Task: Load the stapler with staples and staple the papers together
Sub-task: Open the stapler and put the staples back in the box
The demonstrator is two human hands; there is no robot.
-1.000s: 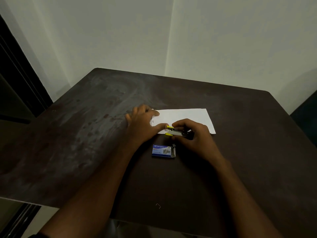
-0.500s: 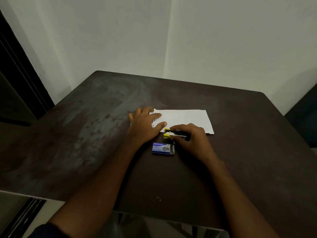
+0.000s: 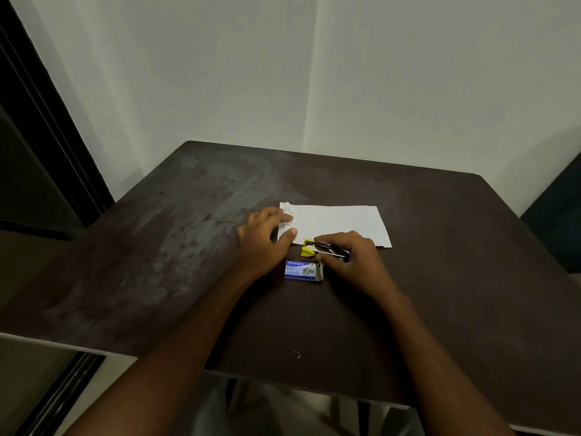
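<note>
White papers (image 3: 338, 223) lie flat near the middle of the dark table (image 3: 440, 262), with small staple marks at their left edge. My left hand (image 3: 265, 239) rests on that left edge, fingers spread, pressing the sheets down. My right hand (image 3: 349, 259) grips a small black and yellow stapler (image 3: 309, 249) just off the papers' near edge, its yellow nose pointing left. A blue staple box (image 3: 302, 270) lies open on the table right below the stapler, with staples showing at its right end.
A single loose staple (image 3: 296, 354) lies near the table's front edge. Pale walls meet in a corner behind the table. A dark door frame (image 3: 47, 136) stands at the left and a dark object (image 3: 556, 221) at the far right.
My right hand has drawn the stapler a little toward me, off the papers' near edge. My left hand stays on the papers' left edge.
</note>
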